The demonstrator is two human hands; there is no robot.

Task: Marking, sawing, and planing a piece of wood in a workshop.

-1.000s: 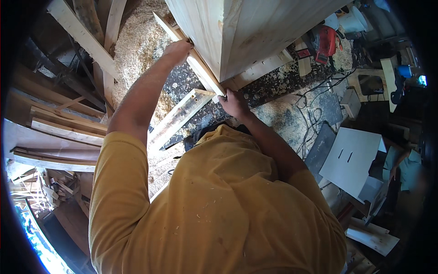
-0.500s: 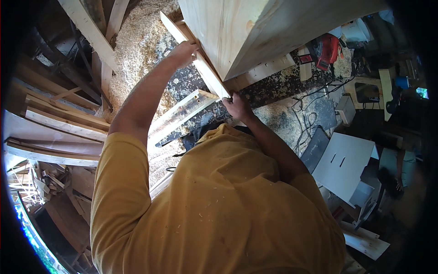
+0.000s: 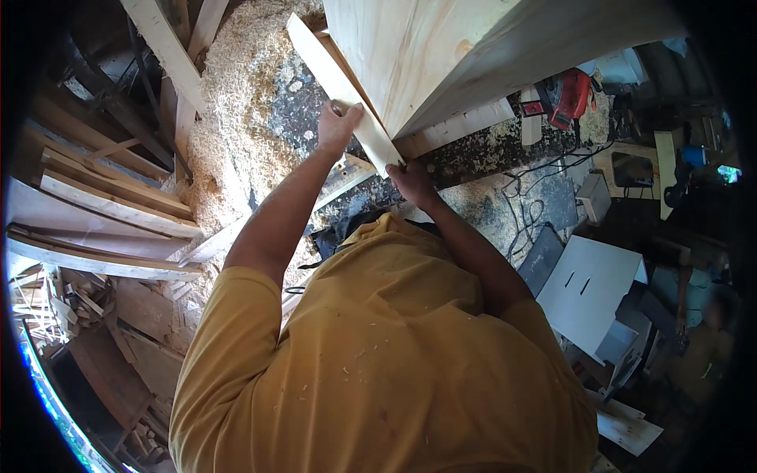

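A narrow pale board (image 3: pixel 312 56) runs diagonally alongside the lower edge of a large pale plywood box (image 3: pixel 406 55). My left hand (image 3: pixel 339 126) grips the board partway down, with thumb and fingers on its left edge and face. My right hand (image 3: pixel 412 181) is closed round the board's near end, by the box's bottom corner. Another pale plank (image 3: pixel 457 126) lies along the box's right-hand underside. A further light board (image 3: pixel 342 185) lies below my left hand, partly hidden by that arm, on a dark, speckled work surface (image 3: pixel 296 102) strewn with shavings.
A red power tool (image 3: pixel 569 98) with black cables (image 3: pixel 520 191) lies to the right. Leaning planks (image 3: pixel 162 59), stacked boards (image 3: pixel 110 209) and offcuts (image 3: pixel 71 303) fill the left. A white panel (image 3: pixel 587 292) stands at lower right, beside a person (image 3: pixel 692 307).
My left hand has slid down and rightward along the board, whose face now shows wider. The board and box sit slightly further right in view. The person at right has shifted.
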